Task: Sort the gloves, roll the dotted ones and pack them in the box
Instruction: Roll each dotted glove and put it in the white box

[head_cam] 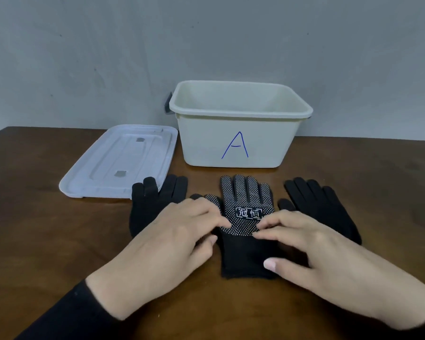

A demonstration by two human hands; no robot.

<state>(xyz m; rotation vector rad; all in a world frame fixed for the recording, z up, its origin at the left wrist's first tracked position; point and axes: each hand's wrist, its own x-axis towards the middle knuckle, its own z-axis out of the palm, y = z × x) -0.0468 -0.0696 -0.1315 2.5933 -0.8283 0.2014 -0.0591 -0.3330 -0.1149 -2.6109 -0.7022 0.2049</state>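
A black glove with white dots [245,192] lies flat, palm up and fingers pointing away, in the middle of the table; a second thumb peeks out at its left, so another glove may lie under it. My left hand [172,239] rests on its left edge and my right hand [312,244] on its right edge, with the fingertips of both pressing the dotted palm. A plain black glove [155,195] lies to the left, partly under my left hand. Another plain black glove [322,204] lies to the right. Behind them stands the open cream box [236,141] marked "A".
The box's white lid [120,160] lies flat on the brown table [47,229], left of the box, with the left glove's fingertips overlapping its near edge. A grey wall rises right behind the table.
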